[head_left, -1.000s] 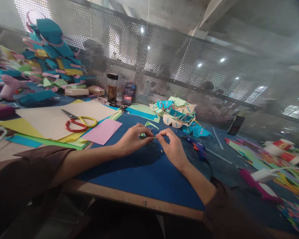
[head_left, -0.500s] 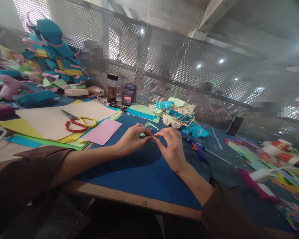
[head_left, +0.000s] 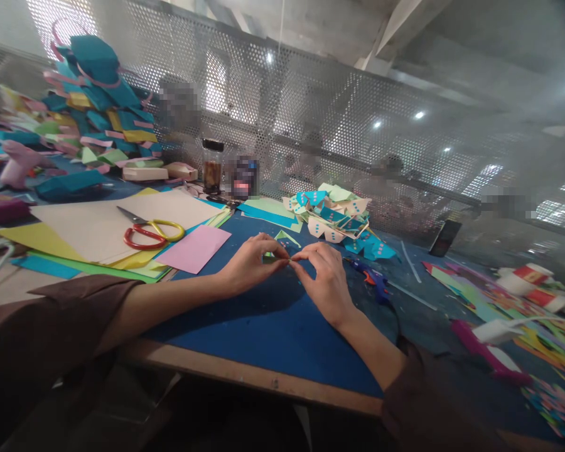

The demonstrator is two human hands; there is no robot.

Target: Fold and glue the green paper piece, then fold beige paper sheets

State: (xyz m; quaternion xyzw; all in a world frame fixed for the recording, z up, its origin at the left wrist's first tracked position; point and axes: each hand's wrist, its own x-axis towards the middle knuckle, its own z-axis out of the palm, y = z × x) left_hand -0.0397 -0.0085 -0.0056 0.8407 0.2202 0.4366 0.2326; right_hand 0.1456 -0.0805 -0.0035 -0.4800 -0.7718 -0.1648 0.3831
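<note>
Above the blue tabletop (head_left: 263, 336), the fingertips of my left hand (head_left: 249, 269) and my right hand (head_left: 328, 284) meet in a pinch. Whatever they grip is too small to make out. Green paper (head_left: 267, 255) shows under the left fingers; whether it is held or lies on the table I cannot tell. Just beyond the fingertips lies a folded light green paper strip (head_left: 288, 237). Behind my right hand is a heap of folded paper boats (head_left: 327, 227) with dotted sides. A blue glue gun (head_left: 379, 287) rests right of that hand.
Red-and-yellow-handled scissors (head_left: 145, 235) lie on stacked paper sheets (head_left: 89, 216), beside a pink sheet (head_left: 195, 249). A jar (head_left: 212, 169) stands at the back near a perforated metal screen (head_left: 339, 119). Paper scraps, a phone (head_left: 445, 238) and a magenta-and-white device (head_left: 487, 351) are on the right.
Both hands stay pinched together in nearly the same place. The view has shifted very slightly; nothing on the table has visibly moved.
</note>
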